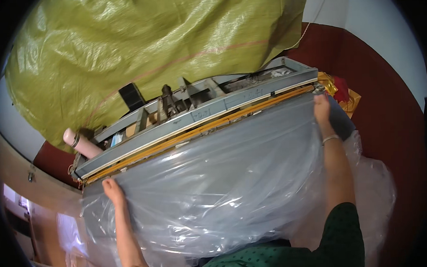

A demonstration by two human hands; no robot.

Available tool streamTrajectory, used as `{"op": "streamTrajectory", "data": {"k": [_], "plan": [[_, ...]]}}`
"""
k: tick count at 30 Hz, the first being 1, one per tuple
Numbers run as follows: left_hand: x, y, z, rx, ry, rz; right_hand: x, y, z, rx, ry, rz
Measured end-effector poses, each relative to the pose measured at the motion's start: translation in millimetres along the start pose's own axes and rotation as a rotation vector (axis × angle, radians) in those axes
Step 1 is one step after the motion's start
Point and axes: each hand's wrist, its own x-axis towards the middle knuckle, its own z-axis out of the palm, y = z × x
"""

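A wide clear plastic sheet (pixel 197 195) lies over a grey surface (pixel 340 114) in front of me and hangs down toward my body. My left hand (pixel 113 189) is closed on the sheet near its far left edge, just below the orange strip (pixel 194 135). My right hand (pixel 322 110), with a bracelet at its wrist, is closed at the sheet's far right edge, close to a small metal part at the strip's right end. Between my hands the film looks wrinkled and shiny. My fingertips are partly hidden.
Beyond the strip runs a long grey metal tray (pixel 199 116) holding tools and scraps. A pink bottle (pixel 82 143) leans at its left end, and a black flat object (pixel 132 96) stands behind. A yellow-green woven sheet (pixel 163 41) covers the back. Gold wrapping (pixel 328 84) lies at right.
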Motion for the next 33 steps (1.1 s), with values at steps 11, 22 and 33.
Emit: {"op": "streamTrajectory", "data": {"k": [11,22,33], "plan": [[41.0,-24.2,34.1,-0.338,-0.017,-0.103,5.8,-26.5,56.4,0.433,0.041,0.198],[34.0,1.6,17.9,-0.324,0.083,-0.355,13.9,-26.6,54.7,0.182,0.212,0.208],[22.9,13.6,1.5,-0.421,-0.121,-0.194,5.5,-71.6,40.1,0.117,0.293,0.173]]}}
